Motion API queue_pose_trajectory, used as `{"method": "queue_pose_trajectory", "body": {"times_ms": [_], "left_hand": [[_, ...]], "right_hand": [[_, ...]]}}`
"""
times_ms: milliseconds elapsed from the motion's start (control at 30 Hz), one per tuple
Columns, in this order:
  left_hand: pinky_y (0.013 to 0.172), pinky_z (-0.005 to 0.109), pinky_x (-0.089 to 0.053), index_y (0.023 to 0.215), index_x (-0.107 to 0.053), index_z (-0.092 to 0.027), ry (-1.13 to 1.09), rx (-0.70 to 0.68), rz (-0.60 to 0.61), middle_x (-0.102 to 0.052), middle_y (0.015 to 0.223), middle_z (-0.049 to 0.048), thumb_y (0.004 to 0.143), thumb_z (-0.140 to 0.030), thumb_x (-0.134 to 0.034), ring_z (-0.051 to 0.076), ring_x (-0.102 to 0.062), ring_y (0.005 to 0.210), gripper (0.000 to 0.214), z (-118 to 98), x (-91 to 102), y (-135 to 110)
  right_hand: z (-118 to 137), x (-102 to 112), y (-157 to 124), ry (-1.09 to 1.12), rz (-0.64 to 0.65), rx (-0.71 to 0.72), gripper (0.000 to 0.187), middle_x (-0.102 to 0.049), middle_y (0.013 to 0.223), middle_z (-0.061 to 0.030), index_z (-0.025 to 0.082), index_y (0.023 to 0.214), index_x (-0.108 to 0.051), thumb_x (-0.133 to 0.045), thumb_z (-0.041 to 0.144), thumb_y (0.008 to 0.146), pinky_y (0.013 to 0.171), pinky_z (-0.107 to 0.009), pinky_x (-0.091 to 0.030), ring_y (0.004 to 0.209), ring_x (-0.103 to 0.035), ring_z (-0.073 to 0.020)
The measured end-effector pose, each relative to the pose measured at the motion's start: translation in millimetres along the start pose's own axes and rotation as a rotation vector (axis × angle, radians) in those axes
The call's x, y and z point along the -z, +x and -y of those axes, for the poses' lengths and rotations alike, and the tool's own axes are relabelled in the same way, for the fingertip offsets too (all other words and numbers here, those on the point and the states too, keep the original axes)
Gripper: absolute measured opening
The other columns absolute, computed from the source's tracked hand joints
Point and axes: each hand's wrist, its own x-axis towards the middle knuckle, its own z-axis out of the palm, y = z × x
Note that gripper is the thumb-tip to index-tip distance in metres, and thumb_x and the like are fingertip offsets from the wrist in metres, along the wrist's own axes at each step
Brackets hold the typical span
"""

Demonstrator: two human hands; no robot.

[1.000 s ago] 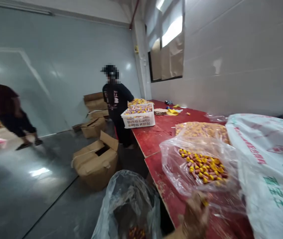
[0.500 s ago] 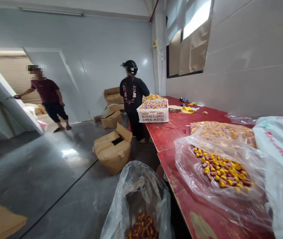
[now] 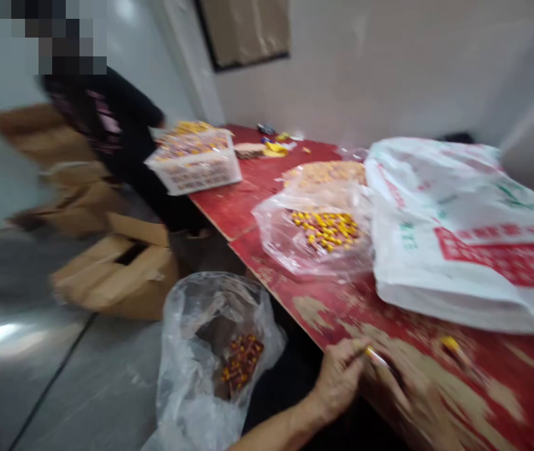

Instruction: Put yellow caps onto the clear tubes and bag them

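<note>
At the table's front edge, my left hand (image 3: 343, 374) is closed in a pinch, its fingertips meeting the yellow end of a small yellow-capped tube (image 3: 376, 357). My right hand (image 3: 412, 394) is closed around the shiny body of the same tube; motion blurs its fingers. Another small yellow-capped piece (image 3: 450, 344) lies on the red table beyond my right hand. Farther along, a clear plastic bag (image 3: 276, 241) lies open with many brown pieces with yellow caps inside. Below the table edge, to the left, an open clear bag (image 3: 177, 351) holds more of them.
A large white printed sack (image 3: 436, 263) lies on the red table (image 3: 267, 269). A white basket (image 3: 201, 174) full of capped pieces stands at the far end, beside a person in black (image 3: 130, 131). Cardboard boxes (image 3: 111, 282) sit on the grey floor.
My view has swung down and right, and both my hands have come into sight with a tube between them. The person by the door is out of view.
</note>
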Motion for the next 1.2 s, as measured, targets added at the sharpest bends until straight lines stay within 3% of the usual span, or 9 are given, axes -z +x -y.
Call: {"method": "queue_pose_trajectory", "body": {"times_ms": [100,233,400,500,633,767,900,1067,1200], "left_hand": [[0.093,0.031,-0.047,0.117,-0.064,-0.024,0.056,-0.019,-0.034,-0.069,0.109,0.0047,0.087,-0.028,-0.048,0.019,-0.064,0.098,0.034,15,-2.4,0],[0.095,0.03,-0.046,0.122,-0.061,-0.023,0.109,-0.022,-0.009,-0.068,0.114,0.0053,0.088,-0.024,-0.046,0.02,-0.062,0.104,0.037,26,-1.9,2],[0.101,0.034,-0.042,0.126,-0.056,-0.02,0.172,-0.012,0.049,-0.065,0.119,0.0076,0.083,-0.016,-0.047,0.021,-0.059,0.112,0.044,24,1.6,13],[0.098,0.035,-0.045,0.126,-0.056,-0.019,0.156,-0.002,0.048,-0.066,0.118,0.0082,0.08,-0.015,-0.05,0.022,-0.061,0.108,0.047,24,1.1,18],[0.085,0.032,-0.051,0.115,-0.062,-0.018,0.226,-0.05,-0.07,-0.069,0.105,0.0073,0.082,-0.016,-0.048,0.02,-0.065,0.091,0.036,22,5.8,25],[0.077,0.027,-0.051,0.1,-0.063,-0.018,0.531,-0.26,-0.243,-0.068,0.087,0.0045,0.084,-0.013,-0.043,0.016,-0.064,0.082,0.026,7,33.7,60],[0.08,0.029,-0.049,0.095,-0.063,-0.017,1.066,-0.395,-0.379,-0.067,0.092,0.0074,0.081,-0.005,-0.038,0.018,-0.062,0.09,0.031,-12,84.1,135],[0.096,0.041,-0.041,0.101,-0.065,-0.012,1.209,-0.424,-0.282,-0.064,0.112,0.0162,0.074,-0.001,-0.04,0.028,-0.053,0.113,0.038,-22,132.9,223],[0.097,0.05,-0.038,0.113,-0.06,-0.006,1.312,-0.456,-0.19,-0.058,0.123,0.0222,0.079,-0.006,-0.035,0.034,-0.047,0.121,0.042,-15,147.1,251]], "right_hand": [[2,3,-31,0.074,-0.02,-0.102,0.033,-0.067,0.099,-0.0059,0.024,0.103,-0.063,-0.037,0.042,0.093,0.077,-0.031,-0.053,0.089,-0.064,-0.0199],[12,-7,-24,0.239,-0.103,-0.27,0.033,-0.069,0.087,-0.0066,0.019,0.092,-0.066,-0.042,0.042,0.09,0.07,-0.028,-0.051,0.077,-0.065,-0.0189],[6,10,-5,0.366,0.115,-0.403,0.042,-0.069,0.079,-0.0046,0.017,0.088,-0.069,-0.039,0.046,0.091,0.061,-0.025,-0.049,0.071,-0.064,-0.0188],[-7,30,6,-0.027,0.285,-0.343,0.035,-0.068,0.071,-0.0052,0.019,0.077,-0.069,-0.044,0.039,0.09,0.059,-0.025,-0.045,0.064,-0.064,-0.0191],[-14,37,24,-0.635,0.461,-0.339,0.026,-0.068,0.067,-0.0118,0.017,0.069,-0.068,-0.049,0.023,0.085,0.054,-0.027,-0.038,0.061,-0.065,-0.0235],[-18,26,31,-0.713,0.527,-0.301,0.025,-0.068,0.067,-0.0138,0.015,0.065,-0.068,-0.048,0.011,0.08,0.048,-0.027,-0.027,0.061,-0.066,-0.024],[-36,17,15,-0.61,0.343,-0.172,0.026,-0.062,0.055,-0.0054,0.018,0.059,-0.06,-0.05,0.016,0.083,0.046,-0.029,-0.022,0.048,-0.058,-0.0169],[-49,9,-16,-0.582,-0.161,0.103,0.032,-0.063,0.076,-0.0042,0.018,0.091,-0.061,-0.032,0.027,0.098,0.059,-0.027,-0.034,0.062,-0.056,-0.0148],[-46,12,-20,-0.681,-0.286,0.062,0.031,-0.063,0.089,-0.0073,0.016,0.102,-0.059,-0.03,0.026,0.098,0.076,-0.033,-0.036,0.078,-0.054,-0.0197]]}}
